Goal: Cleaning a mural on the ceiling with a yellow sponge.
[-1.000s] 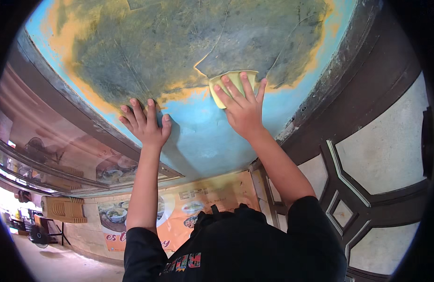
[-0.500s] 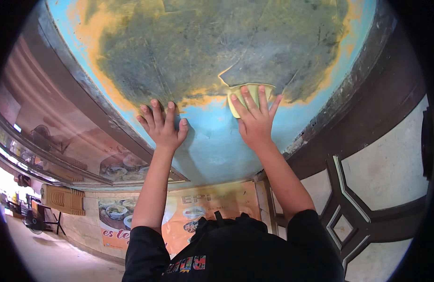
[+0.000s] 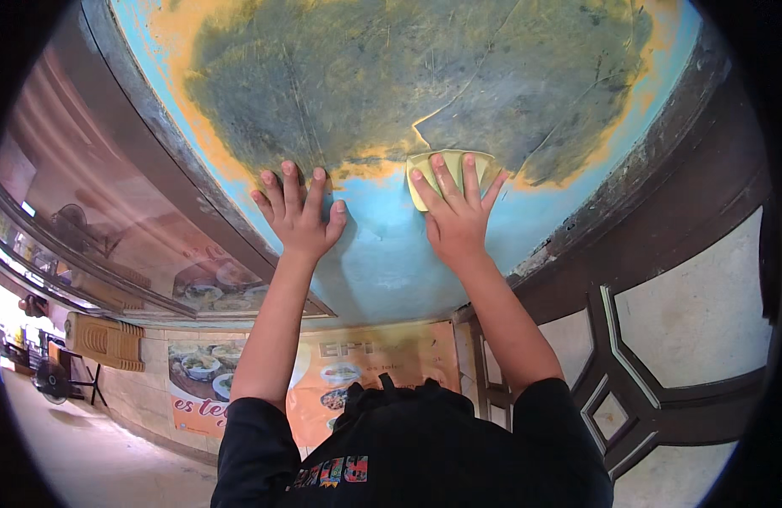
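A broad painted surface [image 3: 386, 241] lies in front of both hands, light blue with a large dark, scuffed patch [image 3: 340, 85] rimmed in orange. My right hand [image 3: 457, 216] presses a pale yellow-green sheet or pad [image 3: 419, 193] flat against it, fingers spread over it. The sheet's far edge lies at the patch's lower border; its exact kind cannot be told. My left hand [image 3: 302, 216] rests open on the surface, with its fingertips near the orange rim and nothing visible in it. A bent crease [image 3: 420, 131] runs through the patch beyond the sheet.
Dark frame edging [image 3: 619, 190] bounds the surface on the right, with glossy reflective panels [image 3: 145, 212] on the left. An orange banner [image 3: 382, 356] with food pictures hangs below. At lower left are stacked tan plastic chairs [image 3: 103, 340] and a fan [image 3: 52, 381].
The view has shifted slightly. Relative to the crease, my right hand and the sheet have slid a little left. The left hand stays on the surface, fingers spread.
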Demonstrator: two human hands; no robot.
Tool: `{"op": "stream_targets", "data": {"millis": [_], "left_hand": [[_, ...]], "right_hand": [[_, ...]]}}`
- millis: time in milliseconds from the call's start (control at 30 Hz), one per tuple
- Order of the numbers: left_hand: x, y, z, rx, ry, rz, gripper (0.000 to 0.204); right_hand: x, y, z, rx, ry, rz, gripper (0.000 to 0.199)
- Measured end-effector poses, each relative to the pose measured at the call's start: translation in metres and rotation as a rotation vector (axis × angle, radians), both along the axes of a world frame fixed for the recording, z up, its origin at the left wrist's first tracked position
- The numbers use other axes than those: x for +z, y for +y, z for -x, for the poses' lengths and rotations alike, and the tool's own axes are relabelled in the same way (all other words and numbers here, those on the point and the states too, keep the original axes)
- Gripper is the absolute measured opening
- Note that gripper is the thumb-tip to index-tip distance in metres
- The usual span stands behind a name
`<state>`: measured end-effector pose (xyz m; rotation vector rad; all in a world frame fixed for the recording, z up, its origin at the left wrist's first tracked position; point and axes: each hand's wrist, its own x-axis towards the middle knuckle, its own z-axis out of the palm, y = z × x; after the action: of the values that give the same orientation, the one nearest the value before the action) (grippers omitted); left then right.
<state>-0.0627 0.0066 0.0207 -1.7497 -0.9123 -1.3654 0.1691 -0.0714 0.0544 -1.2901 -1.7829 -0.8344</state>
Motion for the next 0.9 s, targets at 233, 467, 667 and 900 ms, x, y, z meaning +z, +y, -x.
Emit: {"op": "stream_targets", "data": {"millis": [233,467,667,900], "left_hand": [[0.001,-0.004,0.005,-0.011,0.014,0.031,0.059],[-0.004,-0.015,0.019,-0.112,0.024,0.185,0.055],[-0.024,0.002,0.02,-0.069,0.013,0.107,0.056],[-0.028,0.011,0.012,-0.035,0.007,0.018,0.058]], "right_hand": [[0.0,0.003,0.006,-0.001,0.021,-0.022,0.045],[0.003,0.005,0.007,0.005,-0.051,-0.002,0.045],[-0.008,0.007,0.018,0.014,-0.061,-0.002,0.045],[-0.02,0.015,0.018,0.031,-0.116,-0.018,0.043]]}}
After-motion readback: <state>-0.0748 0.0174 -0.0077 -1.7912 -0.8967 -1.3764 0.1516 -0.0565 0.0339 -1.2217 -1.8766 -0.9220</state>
